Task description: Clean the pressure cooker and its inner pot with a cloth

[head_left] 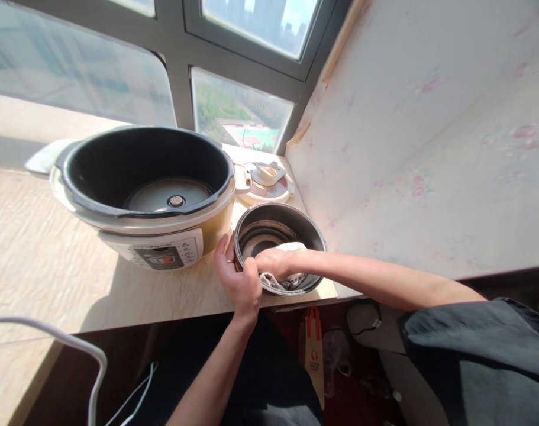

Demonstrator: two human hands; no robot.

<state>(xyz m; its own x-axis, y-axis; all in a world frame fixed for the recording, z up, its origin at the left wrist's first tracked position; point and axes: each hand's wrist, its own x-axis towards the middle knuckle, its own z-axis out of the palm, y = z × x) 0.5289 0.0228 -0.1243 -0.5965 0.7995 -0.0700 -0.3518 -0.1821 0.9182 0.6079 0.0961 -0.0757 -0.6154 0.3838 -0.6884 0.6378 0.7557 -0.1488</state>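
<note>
A dark round inner pot (311, 231) stands at the counter's front edge, its inside grimy with a pale ring low on the wall. My left hand (240, 281) grips the pot's left rim, thumb on top and fingers along the outside. Inside the pot, my right hand (278, 260) is closed on a whitish cloth (293, 248) pressed toward the near wall; its fingertips are hidden. Left of the pot sits a rice cooker body (154, 236) without a lid, its dark cavity showing a pale heating plate (169, 192) with a round button in the centre.
A detached cooker lid (267, 180) lies behind the pot by the window. A floral-patterned wall (411, 148) rises on the right. The stone counter (29, 236) ends close to my body. Below are a paper bag (313, 355) and a white cable (74, 340) at left.
</note>
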